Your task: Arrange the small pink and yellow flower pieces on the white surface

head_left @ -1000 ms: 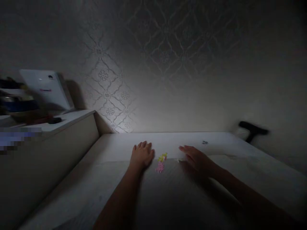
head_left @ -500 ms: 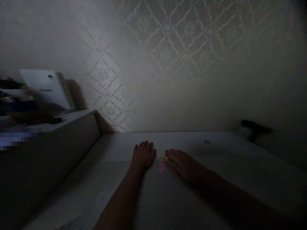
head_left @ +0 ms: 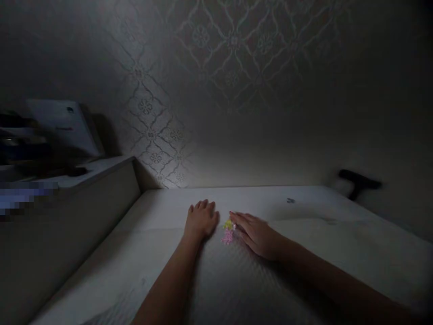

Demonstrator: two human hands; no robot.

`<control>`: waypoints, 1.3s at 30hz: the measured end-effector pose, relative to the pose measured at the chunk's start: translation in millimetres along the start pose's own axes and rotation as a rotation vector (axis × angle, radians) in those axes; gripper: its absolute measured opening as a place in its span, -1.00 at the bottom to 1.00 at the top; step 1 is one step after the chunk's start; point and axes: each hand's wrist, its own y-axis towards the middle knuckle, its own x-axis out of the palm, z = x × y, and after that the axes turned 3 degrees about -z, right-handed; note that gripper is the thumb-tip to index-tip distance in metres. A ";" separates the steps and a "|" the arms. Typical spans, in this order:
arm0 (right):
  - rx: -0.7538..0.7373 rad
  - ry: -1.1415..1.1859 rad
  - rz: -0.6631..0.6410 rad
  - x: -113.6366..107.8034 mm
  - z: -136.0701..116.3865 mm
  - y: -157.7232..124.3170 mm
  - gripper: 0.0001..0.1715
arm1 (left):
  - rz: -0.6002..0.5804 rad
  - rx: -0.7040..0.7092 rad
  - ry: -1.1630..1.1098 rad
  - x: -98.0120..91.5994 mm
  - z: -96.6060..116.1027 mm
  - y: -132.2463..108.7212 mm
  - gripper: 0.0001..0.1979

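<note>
My left hand (head_left: 202,220) lies palm down on the pale surface (head_left: 216,271), fingers stretched and slightly bent, with nothing visible in it. To its right is a small bright yellow piece (head_left: 228,224), and just below that a pink, lacy-looking clump (head_left: 228,236). They touch or overlap; their exact kind is too small to make out. My right hand (head_left: 254,233) lies beside them with its fingers stretched out and the thumb apart. Its fingertips reach the yellow piece's edge. A tiny shiny bead-like thing (head_left: 235,226) shows between index finger and thumb, apparently not gripped.
A small dark item (head_left: 290,200) lies toward the back right. A black T-shaped object (head_left: 359,181) stands at the right edge. On the left, a higher cabinet (head_left: 111,174) carries a white box (head_left: 64,128) and dark clutter. A patterned wall (head_left: 237,135) closes the back.
The light on the hands and surface has grown brighter, while the wall and box look darker. My right hand has shifted very slightly left; my left hand stays in place.
</note>
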 end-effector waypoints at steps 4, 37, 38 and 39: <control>-0.029 -0.024 -0.020 -3.4 1.5 2.0 -0.45 | -0.012 -0.012 0.000 -1.3 0.4 -0.2 -0.55; 0.642 -0.346 0.122 -43.0 169.0 -94.3 -0.49 | -0.010 -0.014 0.018 2.6 -4.5 3.8 -0.52; 0.626 -0.351 0.144 -43.4 169.7 -93.5 -0.51 | -0.014 -0.018 0.017 2.3 -4.4 3.8 -0.52; 0.608 -0.351 0.165 -43.8 170.3 -92.9 -0.53 | -0.015 -0.017 0.016 1.8 -4.1 3.7 -0.52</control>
